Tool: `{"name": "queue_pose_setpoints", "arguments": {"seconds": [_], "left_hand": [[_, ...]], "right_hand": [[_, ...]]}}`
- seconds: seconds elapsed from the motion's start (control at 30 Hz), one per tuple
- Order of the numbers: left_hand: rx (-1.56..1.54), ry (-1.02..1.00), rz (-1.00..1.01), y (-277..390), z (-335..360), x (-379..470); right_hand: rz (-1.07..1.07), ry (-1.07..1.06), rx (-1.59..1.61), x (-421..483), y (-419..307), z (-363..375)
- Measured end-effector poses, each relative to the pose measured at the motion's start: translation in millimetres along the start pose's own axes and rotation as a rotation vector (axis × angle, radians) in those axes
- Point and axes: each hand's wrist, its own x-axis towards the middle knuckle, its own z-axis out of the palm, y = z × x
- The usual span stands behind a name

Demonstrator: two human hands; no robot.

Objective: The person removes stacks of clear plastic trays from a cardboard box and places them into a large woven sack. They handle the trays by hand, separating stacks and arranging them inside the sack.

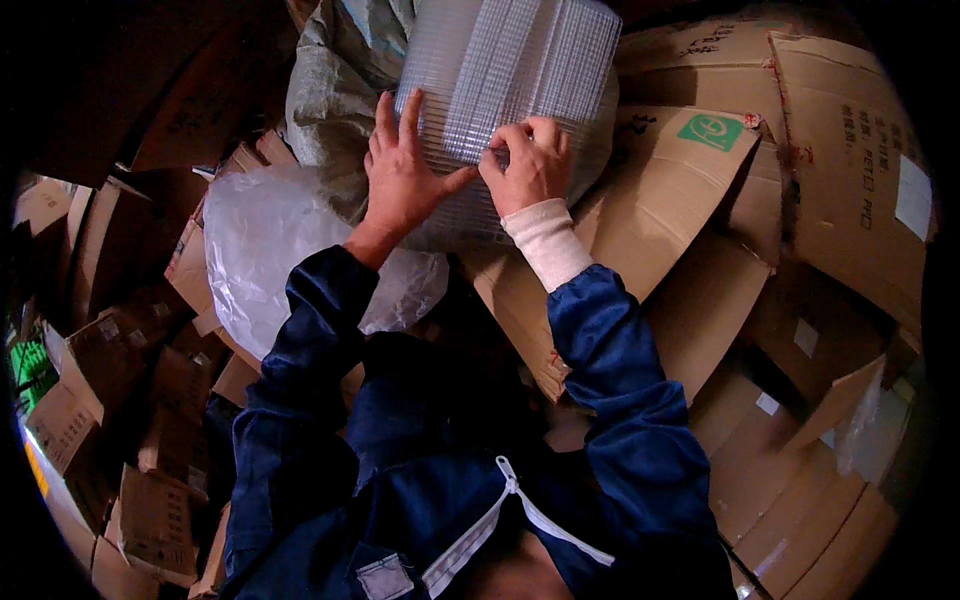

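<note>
A bundle of nested clear plastic containers [517, 67] lies before me at the top of the view, its ridged edges forming rows. My left hand [401, 169] rests against its left side, fingers spread and thumb pointing toward my right hand. At the near part of the bundle, my right hand [531, 161] has its fingers curled and its thumb close to the forefinger. Whether thin film is pinched there cannot be made out. Clear plastic film [465, 217] seems to cover the bundle's near end. A cream cuff [547, 236] shows at my right wrist.
A grey-green woven sack [326, 105] sits behind and left of the bundle. A translucent plastic bag [255, 232] bulges beside my left forearm. Large cardboard cartons [675, 202] with printing lean on the right. More flattened cartons [161, 525] pile up on the left.
</note>
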Motion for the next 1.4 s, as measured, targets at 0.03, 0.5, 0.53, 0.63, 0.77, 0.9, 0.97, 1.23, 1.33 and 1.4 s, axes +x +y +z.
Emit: {"name": "queue_pose_setpoints", "arguments": {"seconds": [0.03, 0.5, 0.53, 0.63, 0.77, 0.9, 0.97, 1.23, 1.33, 1.4], "left_hand": [[-0.003, 0.004, 0.002, -0.2, -0.2, -0.3], [-0.035, 0.006, 0.0, -2.5, 2.1, 0.4], [-0.033, 0.01, 0.002, -2.4, 2.0, 0.7], [-0.022, 0.013, 0.003, -2.0, 1.8, 1.1], [-0.02, -0.003, -0.019, -3.8, 2.6, 1.0], [-0.032, -0.014, -0.025, -4.0, 3.1, 1.2], [-0.029, -0.007, -0.017, -4.1, 2.4, 0.7], [-0.032, 0.012, -0.005, -4.0, 3.6, 0.9], [-0.025, 0.015, 0.002, -4.1, 4.9, 1.3], [-0.019, 0.016, 0.006, -4.6, 5.8, 0.6]], "right_hand": [[0.0, 0.002, 0.001, 0.0, -0.3, 0.3], [-0.028, 0.002, -0.016, -1.7, 3.4, 2.9], [-0.03, -0.001, -0.007, -1.5, 4.5, 2.7], [-0.045, -0.013, 0.011, -1.4, 7.8, 2.3], [-0.067, 0.0, 0.039, -1.9, 6.1, 0.4], [-0.049, 0.015, 0.032, -1.4, 5.1, 1.0], [-0.027, 0.017, 0.023, -2.0, 2.7, 1.1], [0.059, -0.008, -0.022, -0.2, -1.0, 6.7], [0.092, -0.002, -0.017, 0.6, -2.8, 8.8], [0.098, 0.024, 0.015, -0.7, -1.9, 10.7]]}}
